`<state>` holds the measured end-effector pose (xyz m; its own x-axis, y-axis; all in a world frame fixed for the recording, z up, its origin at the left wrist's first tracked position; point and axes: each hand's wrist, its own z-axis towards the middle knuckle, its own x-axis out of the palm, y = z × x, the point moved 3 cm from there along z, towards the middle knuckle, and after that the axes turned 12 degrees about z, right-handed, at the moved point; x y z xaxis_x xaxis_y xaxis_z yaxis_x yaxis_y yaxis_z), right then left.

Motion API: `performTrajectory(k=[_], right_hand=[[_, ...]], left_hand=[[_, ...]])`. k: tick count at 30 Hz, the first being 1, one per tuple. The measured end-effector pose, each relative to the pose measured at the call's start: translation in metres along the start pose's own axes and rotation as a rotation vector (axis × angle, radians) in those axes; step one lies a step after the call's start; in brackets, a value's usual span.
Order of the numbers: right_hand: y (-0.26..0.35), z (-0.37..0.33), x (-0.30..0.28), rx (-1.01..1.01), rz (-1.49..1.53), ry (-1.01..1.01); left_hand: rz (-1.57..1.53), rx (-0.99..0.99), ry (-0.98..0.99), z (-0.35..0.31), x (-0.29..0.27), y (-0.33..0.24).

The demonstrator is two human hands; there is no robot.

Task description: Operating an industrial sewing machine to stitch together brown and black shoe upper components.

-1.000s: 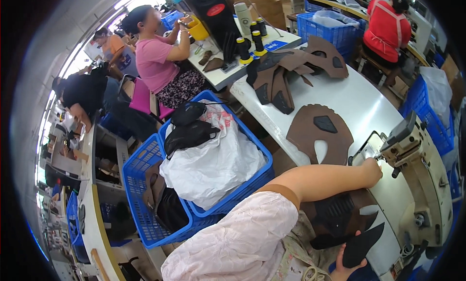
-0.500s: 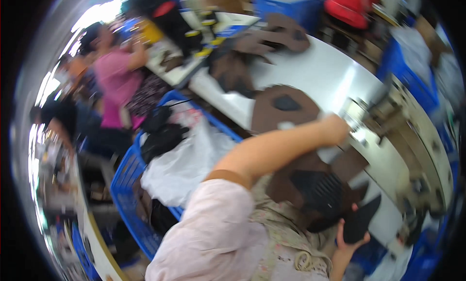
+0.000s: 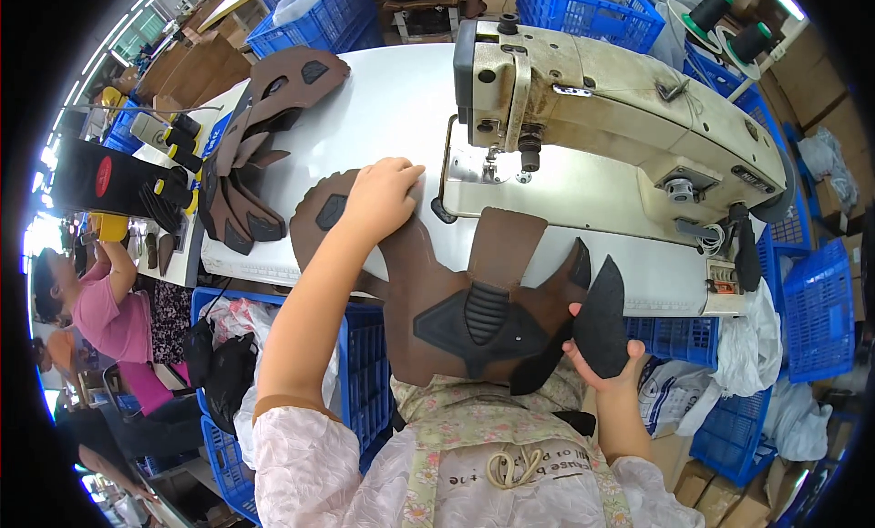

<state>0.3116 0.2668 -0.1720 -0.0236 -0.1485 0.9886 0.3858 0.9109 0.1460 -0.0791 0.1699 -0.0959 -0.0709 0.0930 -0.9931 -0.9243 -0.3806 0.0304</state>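
A brown, wide-cut shoe-upper-like panel (image 3: 419, 282) with a ribbed black overlay (image 3: 483, 323) spreads over the front of the white table, its lower edge against my apron. My left hand (image 3: 381, 195) lies palm down on its upper left part, fingers stretched out. In my right hand (image 3: 609, 369) is a leaf-shaped black piece (image 3: 602, 314), held upright by its lower half beside the panel's right end. The panel's black-tipped strip (image 3: 580, 266) sits just left of that piece. A sewing machine (image 3: 620, 100) stands beyond, its needle area (image 3: 497, 166) right of my left hand.
More brown cut panels (image 3: 241, 200) are stacked at the table's left. A blue crate (image 3: 365, 364) stands below the front edge, and blue baskets (image 3: 674, 338) are at the right. Thread cones (image 3: 752, 43) rise behind the machine. A person in pink (image 3: 109, 318) works at the left.
The view has turned and sharpened. My left hand has drawn back from beside the machine's needle area onto the brown panel. My right hand still holds the black piece.
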Motion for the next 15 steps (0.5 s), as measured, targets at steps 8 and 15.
performTrajectory(k=[8, 15], right_hand=[[0.029, -0.023, 0.003, -0.168, -0.023, -0.135], [0.036, -0.042, 0.002, -0.123, -0.024, -0.131]], left_hand=[[-0.087, 0.237, 0.117, -0.071, -0.034, -0.013], [0.041, 0.367, 0.219, -0.066, -0.013, -0.044]])
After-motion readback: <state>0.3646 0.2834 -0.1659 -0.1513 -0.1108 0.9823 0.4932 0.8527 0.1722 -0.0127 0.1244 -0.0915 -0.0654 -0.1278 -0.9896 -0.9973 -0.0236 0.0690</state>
